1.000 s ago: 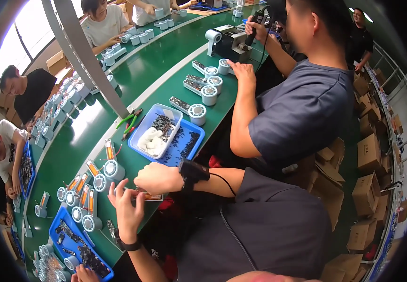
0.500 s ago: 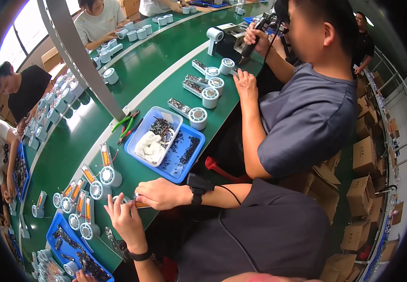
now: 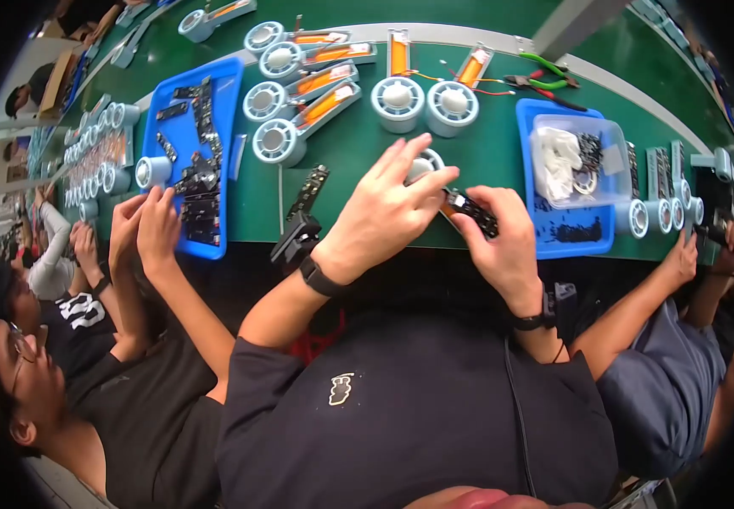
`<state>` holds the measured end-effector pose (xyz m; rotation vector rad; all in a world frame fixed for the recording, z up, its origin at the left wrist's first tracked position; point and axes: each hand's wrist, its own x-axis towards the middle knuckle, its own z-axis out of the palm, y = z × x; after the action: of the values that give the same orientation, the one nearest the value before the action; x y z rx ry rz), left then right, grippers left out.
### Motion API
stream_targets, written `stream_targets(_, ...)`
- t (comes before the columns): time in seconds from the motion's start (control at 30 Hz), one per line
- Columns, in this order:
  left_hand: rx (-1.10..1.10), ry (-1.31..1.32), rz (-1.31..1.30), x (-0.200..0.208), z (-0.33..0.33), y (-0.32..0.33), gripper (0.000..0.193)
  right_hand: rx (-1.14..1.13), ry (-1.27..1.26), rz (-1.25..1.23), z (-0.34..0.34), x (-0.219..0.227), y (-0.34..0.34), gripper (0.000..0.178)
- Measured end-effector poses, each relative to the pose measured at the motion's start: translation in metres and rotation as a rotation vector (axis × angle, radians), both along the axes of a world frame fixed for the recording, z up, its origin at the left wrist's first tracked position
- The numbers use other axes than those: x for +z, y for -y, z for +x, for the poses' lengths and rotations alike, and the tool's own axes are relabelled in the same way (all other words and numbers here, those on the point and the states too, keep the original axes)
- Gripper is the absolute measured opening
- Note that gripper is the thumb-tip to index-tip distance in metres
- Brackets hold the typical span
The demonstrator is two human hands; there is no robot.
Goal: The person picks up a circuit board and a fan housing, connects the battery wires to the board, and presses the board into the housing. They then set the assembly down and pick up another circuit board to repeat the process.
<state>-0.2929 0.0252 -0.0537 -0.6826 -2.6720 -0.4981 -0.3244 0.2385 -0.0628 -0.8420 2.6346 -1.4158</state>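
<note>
At the right hand's [image 3: 500, 222] 12 o'clock, bare green tabletop [image 3: 499, 144] leaves a lane between two fans [image 3: 452, 105] and a blue tray [image 3: 526, 136] blocking 2 to 3 o'clock. The held fan [image 3: 425, 159] bridges the hands. From the left hand [image 3: 384, 204], a circuit board [image 3: 308, 193] obstructs 9 o'clock.

Upper right in my view, green-handled pliers [image 3: 560, 84] lie near a grey post [image 3: 583, 25]. I note a black-shirted co-worker [image 3: 151, 424] lower left, a grey-shirted co-worker [image 3: 664, 399] lower right.
</note>
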Motion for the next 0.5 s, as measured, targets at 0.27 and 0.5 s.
stream_targets(0.27,-0.049,-0.120,0.251,-0.013,0.006,0.018,0.010,-0.023,-0.060,0.006,0.007,0.001,0.021,0.031)
stream_targets(0.5,-0.038,-0.218,0.302,-0.025,0.004,0.014,0.011,-0.053,-0.145,0.177,0.013,0.008,0.023,0.036)
